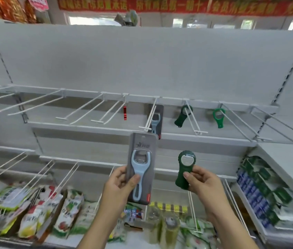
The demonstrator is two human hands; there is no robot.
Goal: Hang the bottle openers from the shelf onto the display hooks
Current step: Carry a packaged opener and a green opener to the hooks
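White pegboard shelving, hooks [151, 115] mostly bare. Left hand [118, 184] gripping carded blue opener [140, 169], right hand [201, 182] pinching green opener [184, 169] (loosely). Could miss the card's small hang-hole, or drop either.

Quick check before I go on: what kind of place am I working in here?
Most likely a small shop or supermarket aisle: white wire display hooks along a grey shelving unit, bottle openers such as the bright green plastic one hung for sale, packaged snack bags below, and a red banner overhead.

Bright, even daylight; soft blur, wide-angle bending at edges.
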